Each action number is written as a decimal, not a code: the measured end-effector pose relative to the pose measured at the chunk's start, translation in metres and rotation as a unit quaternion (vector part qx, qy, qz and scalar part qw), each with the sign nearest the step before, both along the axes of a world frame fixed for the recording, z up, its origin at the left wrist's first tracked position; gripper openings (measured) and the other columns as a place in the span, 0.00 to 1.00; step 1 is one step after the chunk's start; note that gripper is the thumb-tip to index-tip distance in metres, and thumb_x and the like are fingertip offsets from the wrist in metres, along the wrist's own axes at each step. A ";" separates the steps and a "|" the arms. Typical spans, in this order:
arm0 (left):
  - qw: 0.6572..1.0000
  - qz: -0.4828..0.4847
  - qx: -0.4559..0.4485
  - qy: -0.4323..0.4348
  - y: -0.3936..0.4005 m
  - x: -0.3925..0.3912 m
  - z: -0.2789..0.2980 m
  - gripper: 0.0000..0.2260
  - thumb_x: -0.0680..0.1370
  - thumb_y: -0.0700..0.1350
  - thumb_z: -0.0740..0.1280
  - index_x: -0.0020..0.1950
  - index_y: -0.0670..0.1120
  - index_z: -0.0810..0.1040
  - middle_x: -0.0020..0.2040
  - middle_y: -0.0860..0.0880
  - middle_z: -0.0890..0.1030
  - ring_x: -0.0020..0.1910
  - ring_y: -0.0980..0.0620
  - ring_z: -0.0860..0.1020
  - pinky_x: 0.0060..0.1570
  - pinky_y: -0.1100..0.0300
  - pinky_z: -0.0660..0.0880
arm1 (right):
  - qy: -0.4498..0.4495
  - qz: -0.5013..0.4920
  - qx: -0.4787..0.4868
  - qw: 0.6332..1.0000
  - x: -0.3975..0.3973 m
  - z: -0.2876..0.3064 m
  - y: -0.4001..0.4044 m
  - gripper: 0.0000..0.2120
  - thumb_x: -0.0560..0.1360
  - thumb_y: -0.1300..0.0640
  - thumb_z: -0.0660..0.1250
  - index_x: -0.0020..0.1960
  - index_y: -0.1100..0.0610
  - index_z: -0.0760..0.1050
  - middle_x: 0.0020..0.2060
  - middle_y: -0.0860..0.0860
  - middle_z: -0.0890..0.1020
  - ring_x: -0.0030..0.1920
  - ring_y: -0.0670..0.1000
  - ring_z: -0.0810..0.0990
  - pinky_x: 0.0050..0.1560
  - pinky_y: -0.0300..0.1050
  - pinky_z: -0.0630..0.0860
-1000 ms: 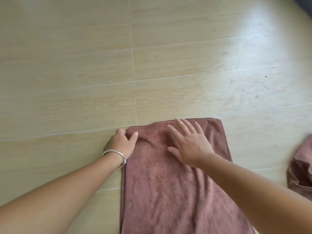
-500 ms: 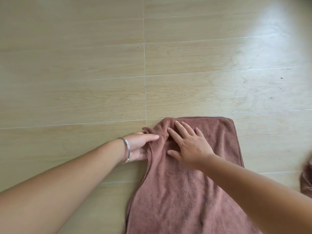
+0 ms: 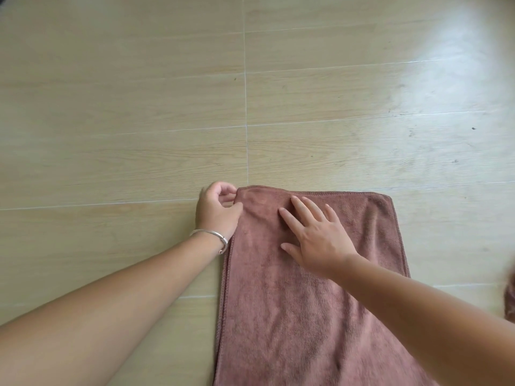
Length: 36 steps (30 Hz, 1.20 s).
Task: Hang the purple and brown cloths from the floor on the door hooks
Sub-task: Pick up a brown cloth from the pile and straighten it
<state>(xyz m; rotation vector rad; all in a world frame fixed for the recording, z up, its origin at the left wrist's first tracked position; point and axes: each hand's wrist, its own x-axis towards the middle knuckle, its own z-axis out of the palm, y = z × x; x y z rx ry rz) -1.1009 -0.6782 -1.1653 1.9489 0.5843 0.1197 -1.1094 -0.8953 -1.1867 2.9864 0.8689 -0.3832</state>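
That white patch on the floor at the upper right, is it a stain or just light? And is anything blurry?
Head view: the white patch looks like glare from light on the glossy floor, washing out the wood grain there. The brown cloth and both hands, left hand and right hand, look fairly sharp; the scrap of fabric at the right edge is soft and cut off. The floor seams bow slightly, a wide-angle effect.
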 end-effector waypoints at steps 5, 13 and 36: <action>0.873 -0.239 0.425 0.010 0.005 -0.023 -0.003 0.31 0.73 0.53 0.68 0.73 0.51 0.63 0.73 0.44 0.63 0.72 0.44 0.62 0.70 0.50 0.61 | 0.002 -0.004 -0.020 1.000 -0.005 0.003 -0.005 0.34 0.77 0.35 0.51 0.78 0.47 0.44 0.78 0.52 0.46 0.77 0.53 0.43 0.73 0.64 0.48; 0.781 -0.403 0.466 0.102 -0.032 -0.077 -0.048 0.40 0.73 0.72 0.41 0.77 0.52 0.34 0.77 0.47 0.34 0.75 0.50 0.33 0.74 0.48 0.36 | -0.015 -0.066 -0.022 0.997 -0.034 -0.005 -0.039 0.37 0.74 0.30 0.50 0.77 0.49 0.58 0.76 0.55 0.59 0.76 0.58 0.57 0.70 0.66 0.57; 0.691 -0.503 0.515 0.065 0.007 -0.068 -0.048 0.37 0.73 0.73 0.44 0.76 0.58 0.37 0.79 0.47 0.43 0.77 0.49 0.40 0.73 0.39 0.41 | 0.011 -0.001 -0.060 0.998 -0.022 -0.013 -0.060 0.38 0.74 0.28 0.42 0.78 0.45 0.48 0.78 0.52 0.51 0.78 0.54 0.47 0.74 0.64 0.45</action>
